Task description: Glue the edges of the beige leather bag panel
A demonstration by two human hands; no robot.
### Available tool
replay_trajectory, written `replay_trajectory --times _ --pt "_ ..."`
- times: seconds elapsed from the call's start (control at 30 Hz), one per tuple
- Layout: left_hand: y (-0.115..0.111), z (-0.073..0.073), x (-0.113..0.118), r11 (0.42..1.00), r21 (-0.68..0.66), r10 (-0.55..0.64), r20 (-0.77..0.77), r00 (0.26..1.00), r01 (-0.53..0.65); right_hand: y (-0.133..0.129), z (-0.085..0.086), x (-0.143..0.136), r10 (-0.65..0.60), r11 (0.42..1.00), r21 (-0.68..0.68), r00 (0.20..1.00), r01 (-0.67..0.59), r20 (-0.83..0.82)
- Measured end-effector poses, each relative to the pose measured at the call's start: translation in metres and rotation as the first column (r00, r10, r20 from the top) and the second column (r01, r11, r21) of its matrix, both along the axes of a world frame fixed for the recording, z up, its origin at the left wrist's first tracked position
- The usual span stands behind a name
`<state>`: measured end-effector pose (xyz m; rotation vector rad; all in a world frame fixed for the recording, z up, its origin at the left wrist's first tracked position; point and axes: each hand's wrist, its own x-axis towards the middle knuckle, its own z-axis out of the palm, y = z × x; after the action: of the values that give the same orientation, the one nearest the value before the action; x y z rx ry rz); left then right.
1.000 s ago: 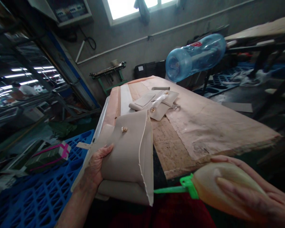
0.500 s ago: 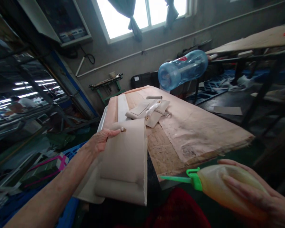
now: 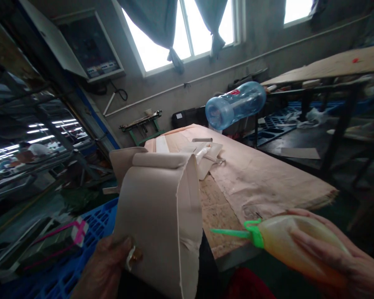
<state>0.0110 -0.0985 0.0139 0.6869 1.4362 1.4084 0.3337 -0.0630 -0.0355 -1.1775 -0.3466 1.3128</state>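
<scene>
My left hand [image 3: 104, 265] grips the lower left edge of a beige leather piece [image 3: 157, 216] by its gold snap [image 3: 134, 255] and holds it up on end, its top folded over. My right hand [image 3: 339, 257] is wrapped around a yellowish squeeze bottle [image 3: 293, 245] with a green nozzle [image 3: 233, 234] that points left toward the leather piece. Behind them, a worktable [image 3: 268, 178] covered in worn pinkish board carries more beige leather parts [image 3: 205, 155].
A big blue water jug [image 3: 235, 104] lies on its side past the table. Blue plastic pallets [image 3: 65, 265] and a strapped green block [image 3: 50, 245] sit at the lower left. Another table [image 3: 330, 68] stands at the right, under windows with curtains.
My left hand moved from the top of the leather piece to its lower edge and raised it upright off the table edge. The bottle in my right hand stayed about where it was.
</scene>
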Motion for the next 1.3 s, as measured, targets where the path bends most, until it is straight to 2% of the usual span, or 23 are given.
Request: replay_trajectory --times 0.03,0.1,0.23,0.3,0.4,0.53,0.67,0.9,1.1,1.3 --pt "-0.005 -0.01 0.0 1.0 -0.004 -0.017 -0.002 1.0 0.017 0.002 0.0 -0.001 0.008 1.0 0.019 1.0 -0.009 0.02" --pt "-0.012 -0.021 0.002 0.999 0.024 -0.021 -0.017 1.0 0.021 0.005 -0.002 -0.002 0.014 0.998 0.056 0.995 -0.02 0.099" --pt "-0.013 -0.02 0.005 0.99 0.069 0.127 0.001 0.992 -0.126 0.012 -0.002 -0.009 0.031 0.99 0.124 0.946 -0.074 0.321" --pt "-0.01 -0.019 0.006 0.984 0.073 0.163 -0.006 0.987 -0.162 0.015 0.003 -0.015 0.022 0.982 0.163 0.911 -0.098 0.413" --pt "-0.004 -0.022 0.01 0.989 0.067 0.137 -0.05 0.989 -0.134 0.019 0.01 -0.022 -0.029 0.977 0.201 0.878 -0.077 0.477" --pt "0.005 -0.032 0.013 0.991 0.046 0.125 0.001 0.992 -0.125 0.025 0.011 -0.022 -0.055 0.966 0.244 0.851 -0.087 0.522" --pt "0.016 -0.037 0.006 0.999 0.003 0.051 0.035 0.998 -0.051 0.031 0.009 -0.019 -0.107 0.965 0.25 0.753 -0.079 0.65" --pt "0.032 -0.033 0.001 0.999 -0.007 0.041 0.036 0.999 -0.041 0.046 0.01 -0.025 -0.154 0.946 0.311 0.712 -0.095 0.685" --pt "0.031 -0.033 0.002 0.999 -0.028 0.048 0.096 0.994 -0.045 0.059 0.006 -0.024 -0.267 0.922 0.381 0.601 -0.069 0.753" --pt "0.031 -0.039 0.0 0.995 -0.049 0.09 0.093 0.992 -0.086 0.061 0.001 -0.027 -0.274 0.884 0.447 0.622 -0.137 0.733"
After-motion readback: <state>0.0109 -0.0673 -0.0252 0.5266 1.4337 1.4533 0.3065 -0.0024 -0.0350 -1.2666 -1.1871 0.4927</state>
